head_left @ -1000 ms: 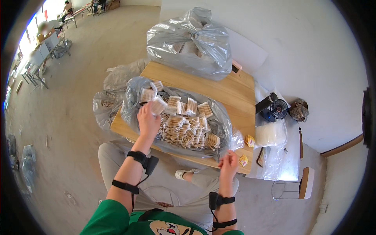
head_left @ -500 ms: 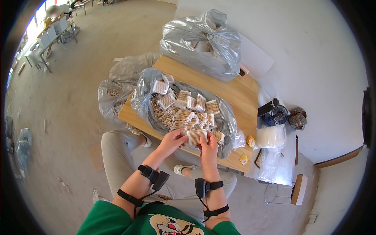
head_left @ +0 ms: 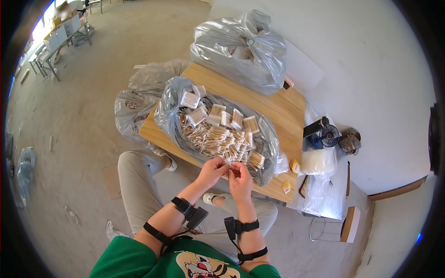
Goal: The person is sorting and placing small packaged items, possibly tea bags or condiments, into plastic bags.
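My left hand (head_left: 212, 172) and my right hand (head_left: 240, 181) meet at the near edge of a grey plastic bag. The fingertips of both are pinched close together, almost touching. A small pale bit shows between them, too hidden to name. Just beyond lies the open grey bag (head_left: 268, 139) on the table, full of loose cotton swabs (head_left: 218, 141) with wooden sticks. Several clear packs of cotton swabs (head_left: 197, 116) lie on top of the heap, toward its far and left side.
On the wooden table (head_left: 289, 113) stands another full grey bag (head_left: 238, 51). More bags (head_left: 132, 109) slump left of the table. At right are a small black fan (head_left: 329, 135), a stack of clear plastic bags (head_left: 318, 161) and yellow packets (head_left: 286, 186). A wall rises on the right.
Half a second ago both hands held a pack of cotton swabs flat, its face in view. Now the hands have drawn together and that pack no longer shows.
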{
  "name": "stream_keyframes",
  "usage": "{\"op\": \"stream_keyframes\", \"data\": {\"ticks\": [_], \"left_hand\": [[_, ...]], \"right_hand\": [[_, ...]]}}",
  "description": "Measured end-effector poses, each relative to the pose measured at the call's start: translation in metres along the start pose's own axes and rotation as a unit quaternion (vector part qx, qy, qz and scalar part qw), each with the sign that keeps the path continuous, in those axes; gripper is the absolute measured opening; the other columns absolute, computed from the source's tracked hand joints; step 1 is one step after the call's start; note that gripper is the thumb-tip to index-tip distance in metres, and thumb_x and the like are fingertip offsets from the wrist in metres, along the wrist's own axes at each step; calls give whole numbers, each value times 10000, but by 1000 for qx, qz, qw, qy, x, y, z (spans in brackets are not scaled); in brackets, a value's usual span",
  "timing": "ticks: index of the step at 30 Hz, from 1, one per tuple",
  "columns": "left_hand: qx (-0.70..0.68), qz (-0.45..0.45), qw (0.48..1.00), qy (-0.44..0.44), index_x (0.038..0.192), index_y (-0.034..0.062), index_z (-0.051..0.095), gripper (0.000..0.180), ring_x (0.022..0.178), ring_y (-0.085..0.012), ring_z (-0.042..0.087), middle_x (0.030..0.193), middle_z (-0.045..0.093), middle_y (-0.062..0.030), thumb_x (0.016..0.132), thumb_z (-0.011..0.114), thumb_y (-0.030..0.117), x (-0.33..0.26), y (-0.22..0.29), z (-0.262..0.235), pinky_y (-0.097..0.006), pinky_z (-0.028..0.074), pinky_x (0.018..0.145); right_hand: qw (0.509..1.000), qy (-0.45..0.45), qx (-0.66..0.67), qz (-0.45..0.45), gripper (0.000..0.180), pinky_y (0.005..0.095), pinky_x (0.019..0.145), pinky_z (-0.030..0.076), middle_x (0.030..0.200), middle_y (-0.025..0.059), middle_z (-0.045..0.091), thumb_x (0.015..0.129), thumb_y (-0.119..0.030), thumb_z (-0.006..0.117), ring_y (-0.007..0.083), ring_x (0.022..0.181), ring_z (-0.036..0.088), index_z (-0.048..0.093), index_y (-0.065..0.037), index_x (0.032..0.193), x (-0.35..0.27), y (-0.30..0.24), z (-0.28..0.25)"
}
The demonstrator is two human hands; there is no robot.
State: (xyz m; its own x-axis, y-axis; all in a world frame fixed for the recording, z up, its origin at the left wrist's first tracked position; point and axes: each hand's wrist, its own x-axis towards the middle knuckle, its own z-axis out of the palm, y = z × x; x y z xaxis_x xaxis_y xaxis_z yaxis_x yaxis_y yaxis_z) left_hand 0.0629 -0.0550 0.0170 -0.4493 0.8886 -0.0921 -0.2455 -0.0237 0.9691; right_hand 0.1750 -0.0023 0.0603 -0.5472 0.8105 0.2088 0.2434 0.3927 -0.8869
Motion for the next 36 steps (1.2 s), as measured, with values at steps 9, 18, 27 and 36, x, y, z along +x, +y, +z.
{"op": "stream_keyframes", "data": {"ticks": [9,18,27,36], "left_hand": [[63,-1,998,-11,733,31,549,193,603,-43,406,663,503,36,871,617,147,0,-7,4,-224,346,520],[281,171,944,11,745,-20,547,162,691,-354,554,723,564,-188,808,603,118,3,-1,4,-403,432,601],[284,165,942,-61,746,7,547,111,727,-325,560,740,561,-153,785,605,92,-2,15,2,-388,446,616],[-7,45,997,57,921,-4,553,257,769,-135,571,827,598,-17,833,684,199,10,8,-5,-263,463,718]], "right_hand": [[994,-24,-108,20,218,286,622,483,798,97,611,775,53,587,164,688,593,550,-16,979,2,10,-4],[992,43,-111,-36,285,378,618,475,756,125,572,770,34,570,278,679,583,476,-6,1036,9,22,-4],[992,9,-127,-19,131,328,649,488,797,145,609,829,-4,552,255,710,607,566,7,959,9,14,-20],[889,113,396,201,156,286,665,528,941,98,619,862,45,495,157,734,608,551,22,1006,14,29,-16]]}}
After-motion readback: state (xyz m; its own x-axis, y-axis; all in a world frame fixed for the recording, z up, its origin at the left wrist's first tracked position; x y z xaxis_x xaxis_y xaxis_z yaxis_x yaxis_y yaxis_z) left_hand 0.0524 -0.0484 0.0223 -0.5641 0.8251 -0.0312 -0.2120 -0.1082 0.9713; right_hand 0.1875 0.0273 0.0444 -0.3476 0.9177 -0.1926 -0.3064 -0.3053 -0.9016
